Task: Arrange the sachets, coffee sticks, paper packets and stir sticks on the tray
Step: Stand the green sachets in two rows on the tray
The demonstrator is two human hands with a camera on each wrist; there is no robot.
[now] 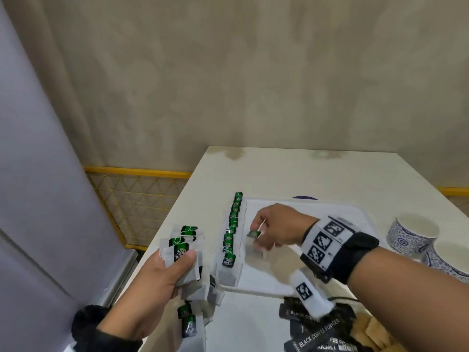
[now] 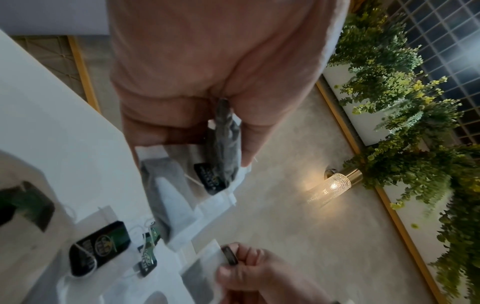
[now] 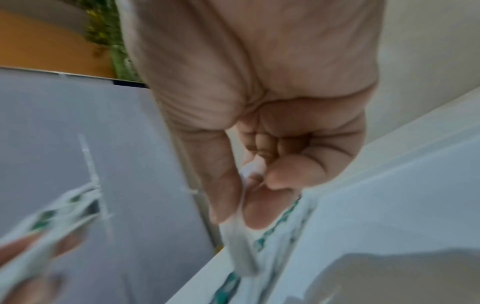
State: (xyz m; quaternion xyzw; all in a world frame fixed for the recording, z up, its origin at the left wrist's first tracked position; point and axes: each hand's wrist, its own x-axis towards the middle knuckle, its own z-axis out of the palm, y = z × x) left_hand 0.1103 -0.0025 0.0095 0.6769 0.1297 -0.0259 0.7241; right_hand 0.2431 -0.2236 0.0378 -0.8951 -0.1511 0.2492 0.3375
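Observation:
A white tray lies on the white table. A row of green-tagged tea bags runs down the tray's left edge. My right hand hovers over the tray beside that row and pinches one tea bag by its top; the right wrist view shows the tea bag hanging from the fingertips. My left hand grips a fanned bundle of tea bags off the tray's left side, seen in the left wrist view as a stack of tea bags. Black coffee sticks lie at the front.
Two blue-patterned cups stand to the right of the tray. Loose tea bags lie on the table at the front left. A brown paper packet lies beside the coffee sticks. A yellow mesh fence stands past the table's left edge.

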